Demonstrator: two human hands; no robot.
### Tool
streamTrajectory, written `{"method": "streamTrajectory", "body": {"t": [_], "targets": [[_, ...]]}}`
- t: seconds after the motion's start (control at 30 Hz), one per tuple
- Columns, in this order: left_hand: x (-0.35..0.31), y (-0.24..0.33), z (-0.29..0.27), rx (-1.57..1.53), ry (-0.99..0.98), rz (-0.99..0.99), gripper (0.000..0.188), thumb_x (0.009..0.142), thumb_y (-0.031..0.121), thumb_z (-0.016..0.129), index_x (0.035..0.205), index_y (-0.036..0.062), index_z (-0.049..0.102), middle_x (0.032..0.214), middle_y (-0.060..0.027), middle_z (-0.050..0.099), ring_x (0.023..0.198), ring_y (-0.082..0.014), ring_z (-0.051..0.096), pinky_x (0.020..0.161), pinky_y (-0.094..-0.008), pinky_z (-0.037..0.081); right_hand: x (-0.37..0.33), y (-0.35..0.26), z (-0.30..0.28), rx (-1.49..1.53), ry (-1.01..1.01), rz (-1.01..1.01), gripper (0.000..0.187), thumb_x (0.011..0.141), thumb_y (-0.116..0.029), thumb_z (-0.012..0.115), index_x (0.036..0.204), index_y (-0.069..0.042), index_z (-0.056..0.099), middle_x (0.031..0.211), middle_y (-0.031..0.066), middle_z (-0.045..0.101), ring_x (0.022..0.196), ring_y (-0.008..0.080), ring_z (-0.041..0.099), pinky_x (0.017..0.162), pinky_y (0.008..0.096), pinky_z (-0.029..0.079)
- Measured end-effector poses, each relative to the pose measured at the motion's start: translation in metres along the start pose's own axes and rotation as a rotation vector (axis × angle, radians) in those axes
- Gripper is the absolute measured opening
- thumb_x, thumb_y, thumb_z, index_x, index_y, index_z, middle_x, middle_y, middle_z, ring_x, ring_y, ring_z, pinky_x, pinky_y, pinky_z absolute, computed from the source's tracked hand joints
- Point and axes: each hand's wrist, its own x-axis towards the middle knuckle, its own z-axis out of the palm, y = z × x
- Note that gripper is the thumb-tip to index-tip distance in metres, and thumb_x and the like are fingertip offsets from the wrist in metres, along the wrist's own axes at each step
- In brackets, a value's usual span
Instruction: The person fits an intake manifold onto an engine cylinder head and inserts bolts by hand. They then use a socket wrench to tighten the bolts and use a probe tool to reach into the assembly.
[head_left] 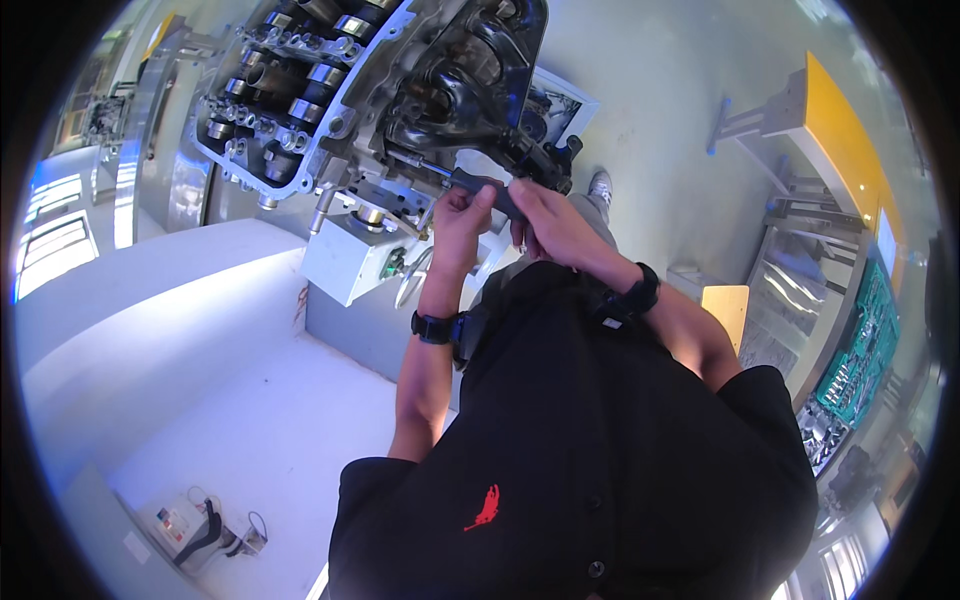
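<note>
A screwdriver [466, 181] with a thick dark handle and a bright metal shaft points up and left toward the side of an engine [345, 110]. My left hand [461, 222] is closed on the front of the handle, thumb on top. On the handle's rear end, my right hand [552, 222] is closed too, its fingertips partly hidden. The shaft's tip reaches in below a black manifold [470, 85]; what it touches there is too small to make out. Camshafts [305, 105] lie exposed in the engine's open top.
A pale box [345, 255] with cables stands beneath the engine. At right are a yellow-topped table [840, 140] and a green tool case [862, 345] full of sockets. A low white wall [150, 285] curves along the left. A shoe [600, 187] shows on the floor beyond my right hand.
</note>
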Motion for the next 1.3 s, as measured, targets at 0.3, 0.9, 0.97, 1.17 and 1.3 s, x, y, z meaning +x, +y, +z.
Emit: {"method": "streamTrajectory", "body": {"t": [0.3, 0.9, 0.97, 1.17, 1.3], "targets": [[-0.003, 0.013, 0.002, -0.191, -0.130, -0.059, 0.043, 0.085, 0.024, 0.058, 0.120, 0.0007, 0.049, 0.062, 0.0050, 0.044, 0.053, -0.0030, 0.035, 0.050, -0.0188, 0.026, 0.007, 0.012, 0.000, 0.160, -0.095, 0.048, 0.039, 0.092, -0.037, 0.045, 0.072, -0.003, 0.051, 0.043, 0.0007, 0.041, 0.035, 0.0082, 0.035, 0.037, 0.0230, 0.026], [0.007, -0.001, -0.009, -0.243, -0.012, -0.037, 0.043, 0.090, 0.036, 0.051, 0.107, -0.0033, 0.052, 0.060, 0.0045, 0.028, 0.051, -0.0073, 0.026, 0.049, -0.0225, 0.029, 0.016, -0.007, -0.005, 0.486, -0.191, 0.355, 0.042, 0.093, -0.044, 0.039, 0.087, -0.004, 0.053, 0.045, 0.0000, 0.040, 0.034, 0.0114, 0.039, 0.032, 0.0239, 0.029], [0.006, 0.004, -0.013, -0.225, -0.091, -0.078, 0.041, 0.089, 0.035, 0.053, 0.106, -0.0028, 0.055, 0.061, 0.0038, 0.041, 0.053, -0.0057, 0.040, 0.053, -0.0199, 0.034, 0.019, 0.006, -0.004, 0.690, -0.320, 0.409, 0.041, 0.094, -0.042, 0.038, 0.078, -0.006, 0.050, 0.044, -0.0025, 0.036, 0.032, 0.0091, 0.033, 0.031, 0.0233, 0.026], [0.008, 0.005, -0.005, -0.089, -0.022, 0.062, 0.034, 0.089, 0.030, 0.055, 0.100, -0.0026, 0.056, 0.076, -0.0044, 0.059, 0.064, -0.0089, 0.052, 0.055, -0.0239, 0.038, 0.017, 0.012, 0.007, -0.530, 0.213, -0.360, 0.043, 0.092, -0.040, 0.043, 0.076, -0.002, 0.052, 0.048, 0.0018, 0.046, 0.037, 0.0151, 0.043, 0.038, 0.0309, 0.035], [0.008, -0.003, -0.024, -0.145, -0.108, -0.004, 0.033, 0.090, 0.030, 0.053, 0.101, -0.0016, 0.056, 0.068, 0.0006, 0.053, 0.060, -0.0053, 0.043, 0.057, -0.0206, 0.037, 0.020, 0.001, 0.008, -0.449, 0.129, -0.206, 0.046, 0.090, -0.044, 0.044, 0.072, -0.002, 0.053, 0.045, 0.0023, 0.042, 0.036, 0.0155, 0.042, 0.038, 0.0309, 0.034]]}}
